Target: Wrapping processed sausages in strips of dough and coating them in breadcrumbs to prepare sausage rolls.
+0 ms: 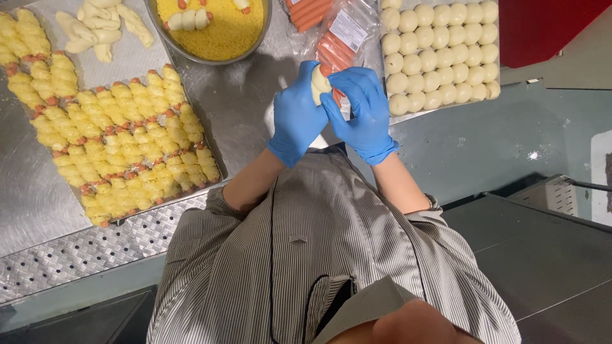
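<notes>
Both gloved hands are wrapped around one little piece of pale dough [319, 83], held up over the steel table [245, 121]. The left hand [297, 118] cups it from one side with fingers curled closed on it, and the right hand [362, 111] pinches it from the other side, fingertips pressed into the dough. There's a bit of orange poking out just under the dough, probably a sausage being rolled in, but the gloves hide most of it so I can't say for sure.

Right behind the hands sits an open clear pack of sausages [331, 32]. To the person's right of that, a tray of round dough balls [440, 51] in neat rows. To the left, a metal bowl of yellow crumbs [213, 35] with a few wrapped pieces lying in it. Further left, a baking tray [220, 162] packed with crumb-coated rolls [121, 140], sausage ends showing, and a small pile of plain uncoated wrapped rolls [102, 25] up top. The person wears a striped shirt [319, 242].
</notes>
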